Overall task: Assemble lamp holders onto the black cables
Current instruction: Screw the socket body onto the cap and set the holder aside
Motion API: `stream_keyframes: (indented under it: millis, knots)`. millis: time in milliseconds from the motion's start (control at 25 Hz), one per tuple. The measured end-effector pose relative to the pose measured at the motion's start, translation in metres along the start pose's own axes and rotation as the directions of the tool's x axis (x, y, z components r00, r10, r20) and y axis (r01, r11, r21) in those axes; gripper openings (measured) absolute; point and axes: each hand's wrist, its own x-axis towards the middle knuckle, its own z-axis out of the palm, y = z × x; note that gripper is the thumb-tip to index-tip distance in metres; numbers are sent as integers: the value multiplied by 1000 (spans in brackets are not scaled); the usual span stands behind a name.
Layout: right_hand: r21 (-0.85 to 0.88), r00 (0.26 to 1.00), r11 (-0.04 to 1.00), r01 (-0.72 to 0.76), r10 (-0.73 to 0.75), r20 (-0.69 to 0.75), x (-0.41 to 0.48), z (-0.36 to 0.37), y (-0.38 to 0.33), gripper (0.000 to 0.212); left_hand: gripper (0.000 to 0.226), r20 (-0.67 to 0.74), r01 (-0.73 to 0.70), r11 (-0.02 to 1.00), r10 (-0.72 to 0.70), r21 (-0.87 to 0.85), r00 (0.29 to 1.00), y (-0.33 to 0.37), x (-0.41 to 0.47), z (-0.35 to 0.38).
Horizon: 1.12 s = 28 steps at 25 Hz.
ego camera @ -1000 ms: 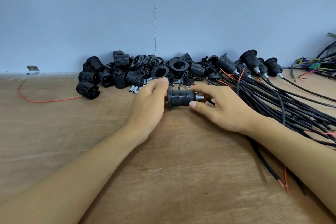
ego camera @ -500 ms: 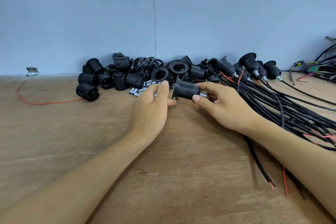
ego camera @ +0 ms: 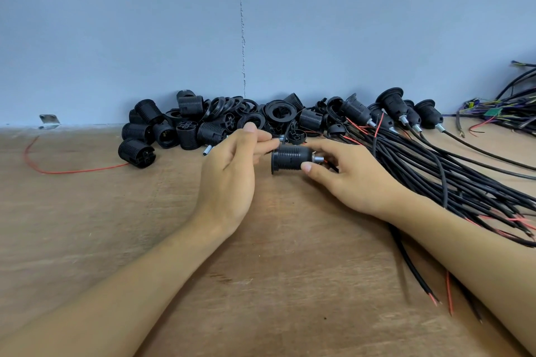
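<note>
**Lamp holder (ego camera: 288, 158) gripped in my right hand (ego camera: 351, 180)**

What my left hand (ego camera: 229, 174) pinches is mostly hidden: only a small silver piece (ego camera: 280, 138) shows at its closed fingertips. Half a second ago it touched the lamp holder's rim; now it is clear of it. The holder sits sideways, just beside the black cables (ego camera: 435, 171)

- Tabletop (ego camera: 87, 226) left of the left hand (ego camera: 229, 180): open passage, crossed only by a thin red wire (ego camera: 72, 171).
- Rear: pile of black holder parts (ego camera: 203, 124) against the wall (ego camera: 145, 38) blocks reach.
- Right: cable bundle (ego camera: 435, 171) covers the surface beside the right hand (ego camera: 356, 180).
</note>
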Motion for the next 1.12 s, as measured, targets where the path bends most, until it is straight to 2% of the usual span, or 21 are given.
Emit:
stream_keyframes:
  millis: [160,320,480,760,920,1120]
  knots:
    - [92,998,994,-55,58,-28,1,-2,2,26,45,-20,29,998,-29,48,999,-7,0,1]
    - [133,1000,991,6,-8,13,-2,-3,-3,27,56,9,146,984,-148,99,989,-9,2,2]
    - [5,995,998,68,-68,70,-3,0,-5,37,40,28,110,993,-111,37,993,-2,4,2]
    - [4,1000,1000,13,-13,-1,-1,1,1,29,44,-41,-25,999,24,-23,999,1,0,1]
    - [63,997,997,-50,53,-50,1,0,3,27,41,-17,3,996,-2,84,1000,-2,-3,3]
    - [130,998,991,-30,36,-44,0,-3,-1,28,44,23,105,982,-110,160,994,-8,0,3]
